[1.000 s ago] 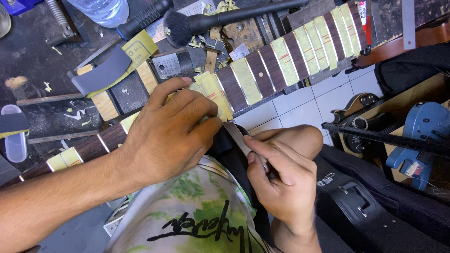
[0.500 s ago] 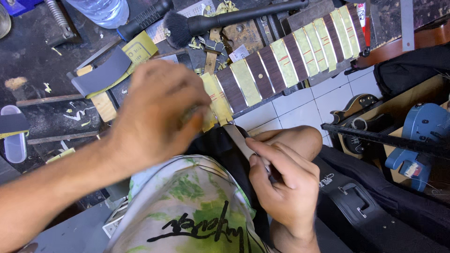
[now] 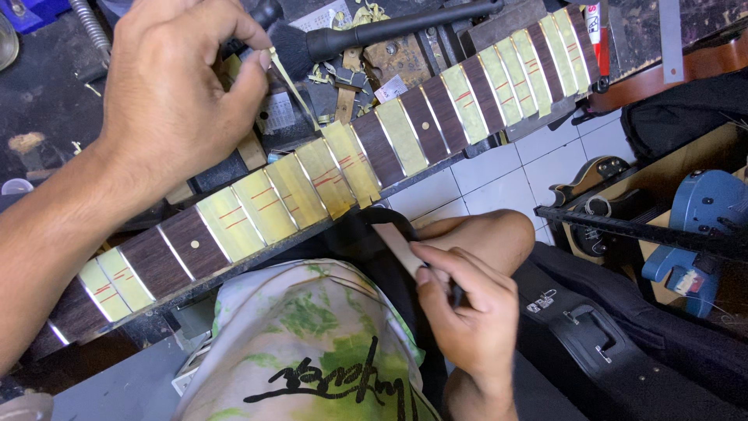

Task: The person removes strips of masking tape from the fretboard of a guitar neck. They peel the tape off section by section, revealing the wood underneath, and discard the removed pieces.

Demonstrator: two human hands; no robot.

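Note:
A guitar neck [image 3: 389, 140] lies slantwise across the workbench, its dark fretboard covered between the frets by strips of yellowish masking tape marked with red lines. My left hand [image 3: 175, 86] is raised above the neck and pinches one thin tape strip [image 3: 292, 86] that peels up from the fretboard. My right hand [image 3: 467, 312] rests low over my lap and grips a small flat tool [image 3: 401, 249] with a pale blade, pointing up toward the neck.
A black brush [image 3: 374, 31] and crumpled tape scraps [image 3: 351, 74] lie on the bench behind the neck. Below right are a white tiled floor [image 3: 499, 168], a black guitar case [image 3: 592, 343], a blue guitar body [image 3: 705, 210] and a dark guitar body [image 3: 592, 179].
My left hand has lifted off the fretboard and moved up-left, pulling a tape strip away from the neck. My right hand stays in place with the tool.

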